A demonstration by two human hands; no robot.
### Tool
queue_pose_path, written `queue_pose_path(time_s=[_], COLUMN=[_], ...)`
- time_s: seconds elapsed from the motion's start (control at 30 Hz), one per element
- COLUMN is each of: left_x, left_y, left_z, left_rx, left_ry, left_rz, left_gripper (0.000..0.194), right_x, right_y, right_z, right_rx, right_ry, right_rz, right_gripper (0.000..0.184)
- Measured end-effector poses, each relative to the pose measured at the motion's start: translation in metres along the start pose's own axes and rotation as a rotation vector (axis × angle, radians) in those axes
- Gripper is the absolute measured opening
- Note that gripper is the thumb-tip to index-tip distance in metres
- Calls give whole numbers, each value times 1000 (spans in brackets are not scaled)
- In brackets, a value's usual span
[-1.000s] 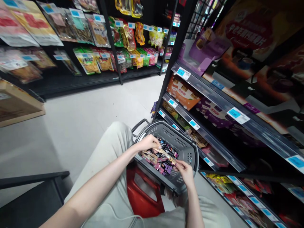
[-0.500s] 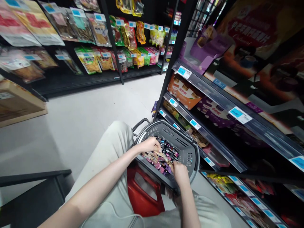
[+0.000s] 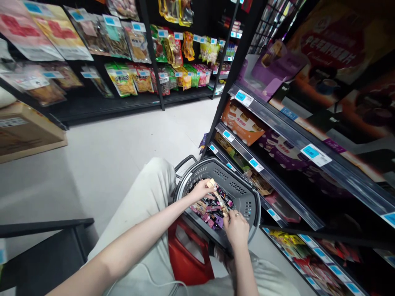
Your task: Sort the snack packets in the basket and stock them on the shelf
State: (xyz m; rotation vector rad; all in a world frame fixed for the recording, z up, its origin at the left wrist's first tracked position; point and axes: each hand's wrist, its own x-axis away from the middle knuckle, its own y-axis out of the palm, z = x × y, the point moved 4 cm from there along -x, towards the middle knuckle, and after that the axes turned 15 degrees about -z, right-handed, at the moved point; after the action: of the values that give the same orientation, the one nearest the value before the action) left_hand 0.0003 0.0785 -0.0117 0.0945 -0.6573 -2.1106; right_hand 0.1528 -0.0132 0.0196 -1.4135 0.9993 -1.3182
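Observation:
A grey basket (image 3: 254, 195) sits at my knees, holding many small stick packets (image 3: 210, 217) in black, purple, pink and beige. Over them, a slim beige stick packet (image 3: 221, 200) slants between my two hands. My left hand (image 3: 202, 190) pinches its upper end, where a pale tip pokes up past the thumb and fingers. Closed on the lower end is my right hand (image 3: 237, 227), with a ring on one finger. Its fingertips are partly hidden from this angle.
Close on the right stands a shelf (image 3: 277, 181) with boxed drinks and price tags. Bagged snacks (image 3: 120, 80) hang on the far shelf. A cardboard box (image 3: 31, 131) is at left, near a black step or stool (image 3: 46, 250). Something red (image 3: 188, 259) lies under the basket.
The beige packet's upper end has come up into view above my left fingers. My left hand has shifted slightly right and opened its lower fingers. The whole view has moved a little.

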Motion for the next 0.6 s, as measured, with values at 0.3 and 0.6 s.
queue_pose_path(time_s=[0.3, 0.6], left_x=[5, 5], left_y=[20, 10], left_z=[-3, 0], left_rx=[-116, 5], left_ry=[-15, -51], left_rz=[-68, 48], left_gripper=[29, 42], right_x=[-8, -7], right_y=[4, 3], right_z=[-8, -19], right_rx=[-548, -445], right_ry=[-92, -117], right_rz=[76, 167], right_gripper=[35, 32])
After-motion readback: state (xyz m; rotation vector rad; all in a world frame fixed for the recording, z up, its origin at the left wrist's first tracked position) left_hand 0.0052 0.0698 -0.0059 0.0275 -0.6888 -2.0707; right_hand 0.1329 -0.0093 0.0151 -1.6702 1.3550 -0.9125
